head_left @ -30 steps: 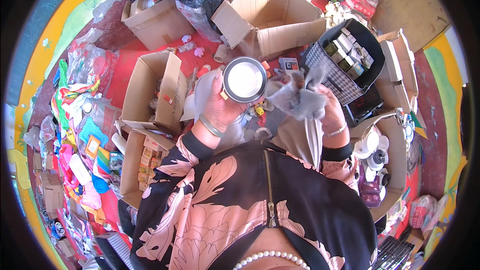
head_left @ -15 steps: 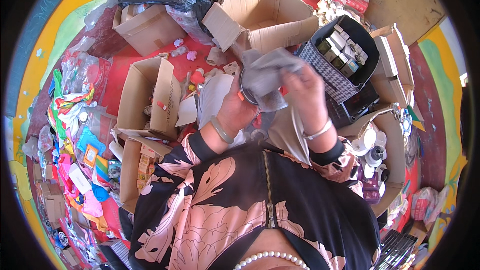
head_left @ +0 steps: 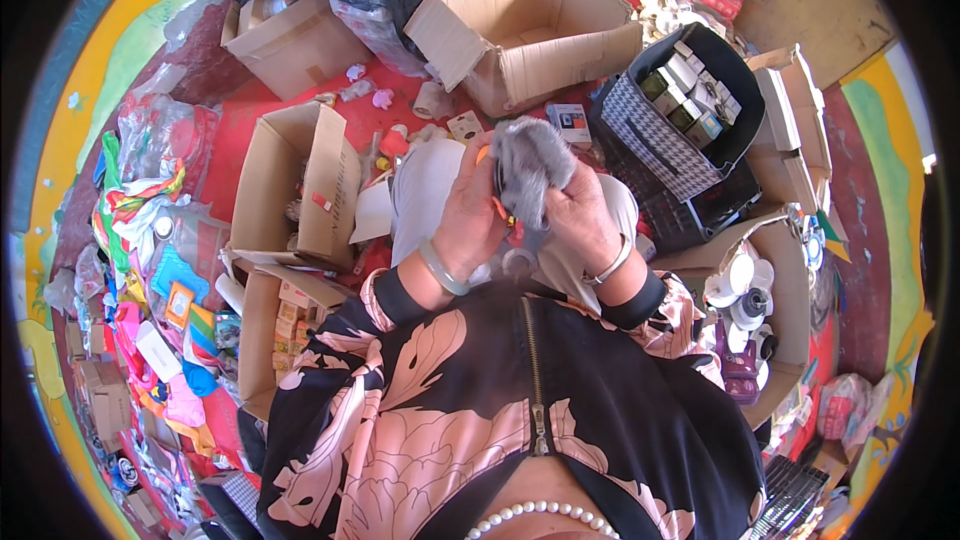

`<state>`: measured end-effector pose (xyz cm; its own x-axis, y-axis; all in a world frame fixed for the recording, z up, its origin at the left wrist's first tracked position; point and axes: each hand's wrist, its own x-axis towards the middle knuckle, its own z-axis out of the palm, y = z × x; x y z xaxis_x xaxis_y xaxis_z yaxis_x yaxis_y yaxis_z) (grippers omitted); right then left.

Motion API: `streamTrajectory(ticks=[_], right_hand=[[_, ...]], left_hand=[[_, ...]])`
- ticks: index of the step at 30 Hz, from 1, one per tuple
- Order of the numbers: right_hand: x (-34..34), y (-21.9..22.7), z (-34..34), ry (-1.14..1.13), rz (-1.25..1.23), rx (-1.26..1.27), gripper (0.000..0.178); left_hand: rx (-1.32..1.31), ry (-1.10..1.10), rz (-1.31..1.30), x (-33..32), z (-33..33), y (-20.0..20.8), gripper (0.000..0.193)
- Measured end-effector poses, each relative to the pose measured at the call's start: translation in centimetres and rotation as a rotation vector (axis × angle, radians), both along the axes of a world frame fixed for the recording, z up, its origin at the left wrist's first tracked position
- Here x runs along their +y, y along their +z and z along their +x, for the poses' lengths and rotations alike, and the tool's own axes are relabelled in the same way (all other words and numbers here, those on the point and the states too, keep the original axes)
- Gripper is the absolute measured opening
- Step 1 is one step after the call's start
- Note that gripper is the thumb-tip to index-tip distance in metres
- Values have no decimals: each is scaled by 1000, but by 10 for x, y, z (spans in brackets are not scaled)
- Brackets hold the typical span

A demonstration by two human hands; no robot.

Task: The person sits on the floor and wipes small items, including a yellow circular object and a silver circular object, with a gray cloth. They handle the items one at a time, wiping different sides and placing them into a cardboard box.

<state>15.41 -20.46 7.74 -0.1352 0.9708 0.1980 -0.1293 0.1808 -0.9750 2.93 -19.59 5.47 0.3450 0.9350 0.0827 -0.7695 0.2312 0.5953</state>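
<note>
In front of my lap, my left hand (head_left: 472, 212) is closed around a small thing with orange parts at its edge. Most of that thing lies hidden under a fuzzy grey cloth (head_left: 535, 165), so its kind cannot be made out. My right hand (head_left: 583, 215) grips the cloth's right side, thumb and fingers pressed together on it. Both hands are close together, the cloth bunched between them.
An open cardboard box (head_left: 540, 70) stands ahead, with a houndstooth bin (head_left: 665, 145) of small boxes to its right. At left are another open carton (head_left: 325, 185) and a heap of colourful goods (head_left: 180, 330). A carton (head_left: 795, 280) of white items sits at right.
The cloth, loose and blurred before, now bunches over the thing in my left hand, hiding its dark round rim. My right hand has come down and left, closer to my left hand.
</note>
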Motion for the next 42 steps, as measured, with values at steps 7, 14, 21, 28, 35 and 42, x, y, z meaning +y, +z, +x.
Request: streamTrajectory(ticks=[7, 14, 21, 28, 35, 42], right_hand=[[-3, 23, 27, 156, 647, -1062, 16], [3, 39, 39, 75, 1111, -1280, 25], [9, 33, 40, 173, 1191, -1206, 41], [-7, 5, 12, -283, 911, -1459, 37], [-3, 16, 3, -172, -24, -1035, 23], [6, -11, 21, 199, -499, 363, 21]], left_hand=[[82, -175, -61, 2, -13, -4, 34], [-105, -389, -184, 11, -25, -5, 37], [-65, -405, -268, 10, -25, -8, 36], [155, -145, -125, 10, -19, 6, 32], [356, -64, 166, 8, -14, -1, 34], [514, -39, 472, 19, -19, -3, 32]])
